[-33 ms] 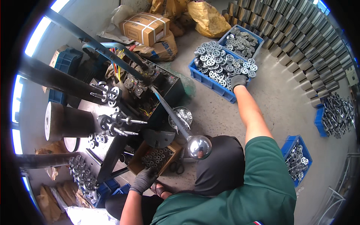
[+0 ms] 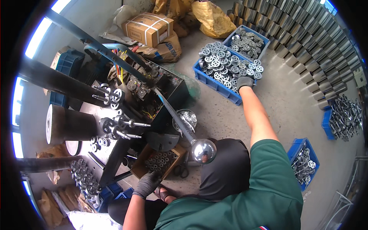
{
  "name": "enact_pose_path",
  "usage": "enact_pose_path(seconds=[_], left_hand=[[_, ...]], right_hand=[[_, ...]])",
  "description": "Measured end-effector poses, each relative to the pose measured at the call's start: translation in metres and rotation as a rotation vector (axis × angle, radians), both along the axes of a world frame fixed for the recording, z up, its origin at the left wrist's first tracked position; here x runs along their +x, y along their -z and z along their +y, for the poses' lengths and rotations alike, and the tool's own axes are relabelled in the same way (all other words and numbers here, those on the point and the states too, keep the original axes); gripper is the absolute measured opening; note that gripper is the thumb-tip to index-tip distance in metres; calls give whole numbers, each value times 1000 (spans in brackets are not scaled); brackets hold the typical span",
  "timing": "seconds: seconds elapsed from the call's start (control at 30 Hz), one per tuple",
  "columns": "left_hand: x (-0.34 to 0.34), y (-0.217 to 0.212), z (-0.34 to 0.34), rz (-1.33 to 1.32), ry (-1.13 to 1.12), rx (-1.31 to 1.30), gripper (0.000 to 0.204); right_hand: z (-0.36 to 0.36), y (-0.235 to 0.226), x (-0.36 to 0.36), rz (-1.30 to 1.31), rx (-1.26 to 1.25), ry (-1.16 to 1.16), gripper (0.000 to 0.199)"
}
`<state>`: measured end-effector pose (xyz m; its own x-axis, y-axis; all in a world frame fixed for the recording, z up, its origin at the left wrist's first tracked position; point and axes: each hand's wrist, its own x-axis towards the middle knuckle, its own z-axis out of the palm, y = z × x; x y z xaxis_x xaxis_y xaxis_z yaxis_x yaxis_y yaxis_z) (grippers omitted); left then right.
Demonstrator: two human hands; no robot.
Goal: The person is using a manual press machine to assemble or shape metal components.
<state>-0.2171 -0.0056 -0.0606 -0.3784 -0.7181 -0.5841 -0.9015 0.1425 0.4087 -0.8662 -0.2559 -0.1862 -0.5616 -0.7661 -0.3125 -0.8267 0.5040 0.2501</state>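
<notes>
My right hand (image 2: 245, 82), in a grey glove, reaches out to the near right corner of a blue crate (image 2: 216, 89) heaped with silver spoked metal wheels (image 2: 217, 63). It touches the wheels there; its fingertips are hidden. My left hand (image 2: 147, 184), gloved as well, is at the near edge of an open cardboard box (image 2: 138, 171) holding small metal rings (image 2: 159, 161). Its fingers look curled, and whatever they may grip is out of sight. Between my arms a machine lever with a shiny ball end (image 2: 203, 151) stands above my knee.
Shafts with wheels (image 2: 120, 126) lie on the machine table at left. A second blue crate (image 2: 263, 38) adjoins the first. Stacked metal cylinders (image 2: 291, 38) line the right wall. Part-filled blue crates (image 2: 316, 157) stand on the right. A bucket of shavings (image 2: 190, 115) sits beyond the lever.
</notes>
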Motion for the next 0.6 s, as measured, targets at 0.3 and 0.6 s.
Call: enact_pose_path(seconds=[0.3, 0.6], left_hand=[[30, 21, 11, 31, -26, -36, 39], [9, 26, -2, 38, -27, 34, 39]], right_hand=[[-4, 1, 49, 211, 111, -301, 26], [6, 43, -28, 190, -316, -87, 33]])
